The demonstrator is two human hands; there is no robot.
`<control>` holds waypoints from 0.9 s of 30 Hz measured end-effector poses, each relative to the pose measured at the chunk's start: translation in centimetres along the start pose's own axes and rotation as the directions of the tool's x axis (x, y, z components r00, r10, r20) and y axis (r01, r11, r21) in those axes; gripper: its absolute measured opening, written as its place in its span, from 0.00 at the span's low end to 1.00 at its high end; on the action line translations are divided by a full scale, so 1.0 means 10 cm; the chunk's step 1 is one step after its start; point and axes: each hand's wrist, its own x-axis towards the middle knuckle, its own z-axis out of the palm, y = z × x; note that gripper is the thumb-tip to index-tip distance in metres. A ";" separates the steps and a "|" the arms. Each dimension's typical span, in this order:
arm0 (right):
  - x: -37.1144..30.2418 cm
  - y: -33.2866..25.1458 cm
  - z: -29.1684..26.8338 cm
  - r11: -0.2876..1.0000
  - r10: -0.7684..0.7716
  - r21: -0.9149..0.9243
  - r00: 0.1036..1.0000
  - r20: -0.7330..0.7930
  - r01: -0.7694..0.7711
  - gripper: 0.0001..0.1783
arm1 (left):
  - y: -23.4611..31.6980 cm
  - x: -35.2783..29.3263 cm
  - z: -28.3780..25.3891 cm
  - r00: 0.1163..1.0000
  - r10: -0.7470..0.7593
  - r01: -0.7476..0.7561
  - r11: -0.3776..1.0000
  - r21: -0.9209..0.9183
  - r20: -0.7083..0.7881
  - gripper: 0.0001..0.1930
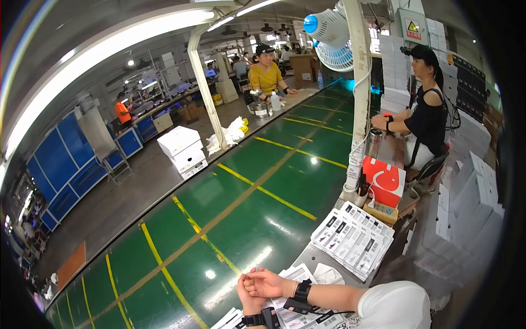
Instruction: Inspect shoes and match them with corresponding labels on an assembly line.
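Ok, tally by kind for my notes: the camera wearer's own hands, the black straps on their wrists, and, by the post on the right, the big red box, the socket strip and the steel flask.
Left hand and right hand: 2
Black wrist straps: 2
Big red box: 1
Socket strip: 1
Steel flask: 1
Total: 7

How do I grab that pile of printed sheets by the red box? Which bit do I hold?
Probably best to come from the near side, where the right forearm is, and pinch the near edge of the pile of printed sheets: thumb on top, fingers underneath. The pile lies flat, and the socket block and red box crowd its far end.
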 end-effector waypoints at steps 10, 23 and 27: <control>0.03 -0.07 0.17 0.999 0.023 -0.037 0.997 -0.071 -0.026 0.13 | -0.02 0.21 -0.29 0.998 -0.064 0.064 0.993 -0.095 -0.002 0.25; 0.07 -0.08 0.07 0.999 0.014 -0.050 1.000 -0.003 -0.014 0.14 | 0.02 0.22 -0.24 0.998 -0.057 0.055 0.994 -0.098 -0.018 0.24; 0.09 -0.06 0.04 0.999 0.013 -0.032 0.999 0.034 -0.012 0.15 | 0.02 0.24 -0.30 1.000 -0.020 0.021 0.993 -0.118 0.010 0.23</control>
